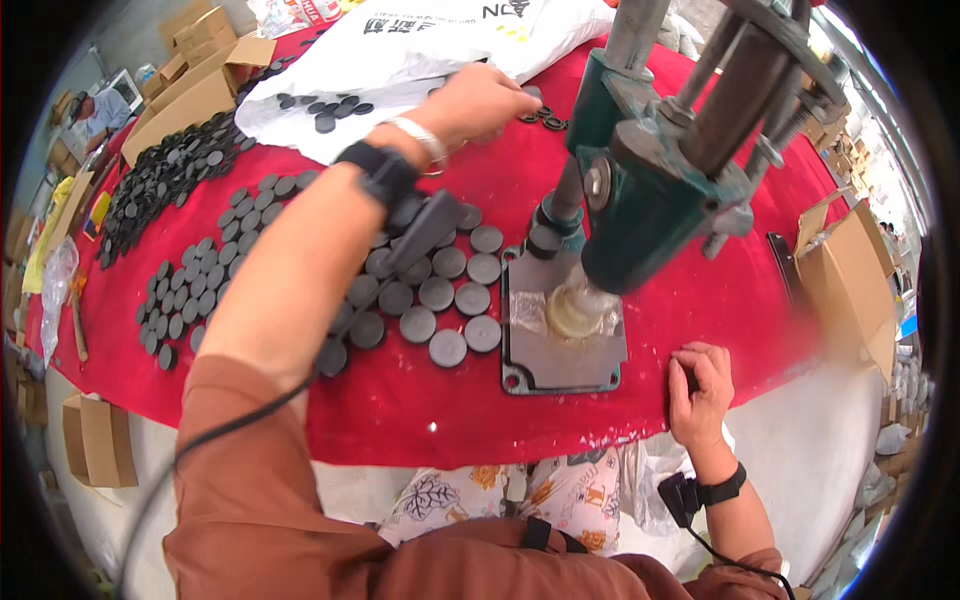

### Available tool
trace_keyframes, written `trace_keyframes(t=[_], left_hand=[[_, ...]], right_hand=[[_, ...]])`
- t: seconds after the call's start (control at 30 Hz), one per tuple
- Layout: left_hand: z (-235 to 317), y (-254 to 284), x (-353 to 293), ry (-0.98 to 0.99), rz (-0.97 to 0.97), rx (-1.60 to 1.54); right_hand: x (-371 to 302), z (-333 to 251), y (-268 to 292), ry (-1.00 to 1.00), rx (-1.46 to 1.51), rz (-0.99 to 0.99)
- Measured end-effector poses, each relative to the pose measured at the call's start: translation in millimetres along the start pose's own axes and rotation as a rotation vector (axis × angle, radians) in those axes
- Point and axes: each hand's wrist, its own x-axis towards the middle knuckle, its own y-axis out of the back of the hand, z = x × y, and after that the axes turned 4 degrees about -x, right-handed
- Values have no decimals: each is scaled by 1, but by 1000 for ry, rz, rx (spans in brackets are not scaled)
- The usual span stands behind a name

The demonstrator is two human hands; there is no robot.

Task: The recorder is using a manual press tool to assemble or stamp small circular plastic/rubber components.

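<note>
My left hand (478, 104) reaches far across the table, at the edge of a white sack (420, 50). Its fingers are bent and pressed together, and what they hold, if anything, I cannot make out. Just beyond its fingertips lie several black rings (550, 120). Curled loosely, my right hand (702, 388) rests at the table's near edge with nothing visible in it. Between the hands stands a dark green press (640, 210), its clear pad (578, 308) above a metal base plate (565, 368). One black disc (543, 240) sits on the back left of that plate.
Grey discs (448, 347) lie in rows on the red tablecloth (400, 420) left of the press. Farther left is a heap of black pieces (165, 180) by an open cardboard box (190, 105). Another box (845, 270) stands at right. A person (100, 112) sits far left.
</note>
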Motion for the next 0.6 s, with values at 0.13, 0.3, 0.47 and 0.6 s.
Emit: trace_keyframes(t=[0.13,0.3,0.47,0.6], left_hand=[[44,17,-126,4,18,-481],[-2,1,-251,234,-95,-1146],[-58,-55,-223,404,390,-1975],[-43,-55,-245,-222,414,-1531]], right_hand=[[-3,-12,0,106,9,118],[12,-111,-4,614,80,4],[80,-141,-107,429,-163,-36],[63,-182,-120,549,81,434]])
